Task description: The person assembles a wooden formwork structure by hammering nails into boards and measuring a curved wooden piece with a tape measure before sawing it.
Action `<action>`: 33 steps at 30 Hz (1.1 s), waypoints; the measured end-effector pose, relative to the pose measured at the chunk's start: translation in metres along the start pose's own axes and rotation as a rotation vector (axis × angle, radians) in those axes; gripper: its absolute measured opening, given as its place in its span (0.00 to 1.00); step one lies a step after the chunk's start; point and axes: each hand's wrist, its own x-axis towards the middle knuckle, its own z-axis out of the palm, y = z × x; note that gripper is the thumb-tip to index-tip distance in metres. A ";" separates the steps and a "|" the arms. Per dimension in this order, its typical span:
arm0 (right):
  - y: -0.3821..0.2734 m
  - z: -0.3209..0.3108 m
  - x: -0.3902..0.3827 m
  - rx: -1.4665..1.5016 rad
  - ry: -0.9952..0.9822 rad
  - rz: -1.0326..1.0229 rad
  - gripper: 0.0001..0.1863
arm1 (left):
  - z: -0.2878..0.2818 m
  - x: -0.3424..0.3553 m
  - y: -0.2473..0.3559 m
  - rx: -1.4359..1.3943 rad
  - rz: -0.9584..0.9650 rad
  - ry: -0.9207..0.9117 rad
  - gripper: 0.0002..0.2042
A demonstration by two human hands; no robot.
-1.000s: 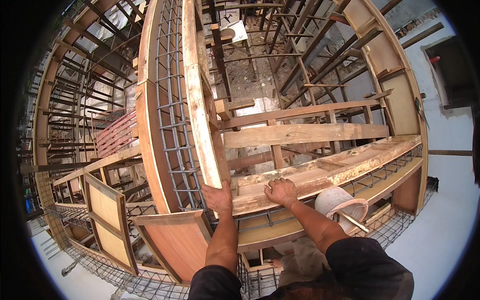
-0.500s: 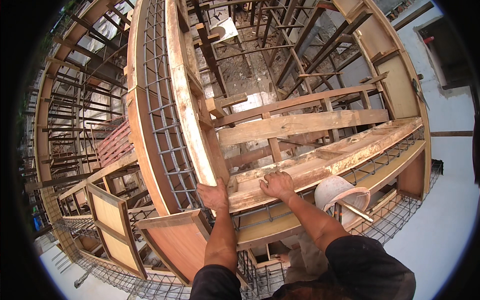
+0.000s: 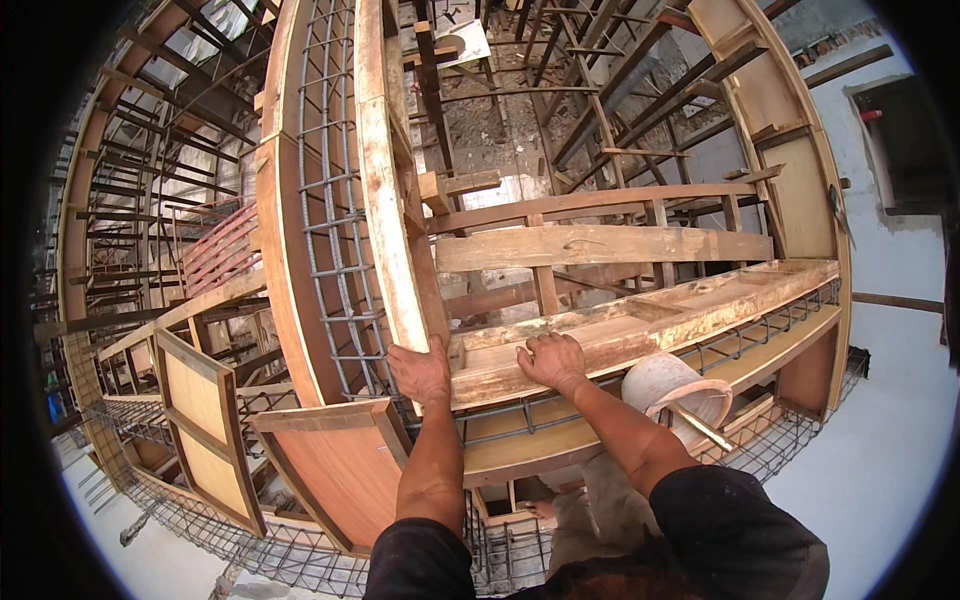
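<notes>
My left hand (image 3: 420,372) is closed around the near end of a long, worn wooden formwork panel (image 3: 388,225) that runs away from me. Right beside it, a second formwork panel (image 3: 640,338), framed in timber and smeared with dried concrete, stretches off to the right. My right hand (image 3: 553,360) has its fingers bent over that panel's near timber, close to its left end. Under this panel, a rebar cage (image 3: 500,425) shows along a plywood side. The undersides of both hands' grips are hidden.
A whitish bucket (image 3: 665,385) with a wooden handle (image 3: 705,428) sticking out stands right of my forearm. Plywood panels (image 3: 340,470) lean at lower left. Another rebar cage (image 3: 335,200) fills the beam form on the left. Timber props (image 3: 430,95) rise from a deep drop beyond.
The whole view has shifted and turned slightly. Both hands keep their places on the panels, and the left has moved a little up against the long panel's end.
</notes>
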 end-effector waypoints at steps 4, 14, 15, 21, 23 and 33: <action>-0.001 0.000 -0.001 0.002 0.017 -0.009 0.24 | -0.003 -0.002 0.001 0.002 0.000 0.012 0.36; 0.000 0.002 -0.001 0.016 0.039 -0.011 0.23 | -0.001 0.000 0.001 0.010 -0.005 0.005 0.35; 0.000 0.002 0.001 0.008 0.035 -0.013 0.23 | -0.001 0.001 0.002 0.007 -0.005 0.006 0.35; -0.001 0.000 0.002 0.022 0.027 0.001 0.23 | 0.000 0.001 0.002 0.016 -0.003 0.015 0.36; -0.002 0.002 0.001 0.015 0.024 0.005 0.24 | 0.002 0.002 -0.001 0.019 -0.006 0.016 0.36; -0.001 0.001 -0.003 0.035 0.049 -0.009 0.23 | -0.006 -0.001 0.006 0.008 -0.039 -0.023 0.33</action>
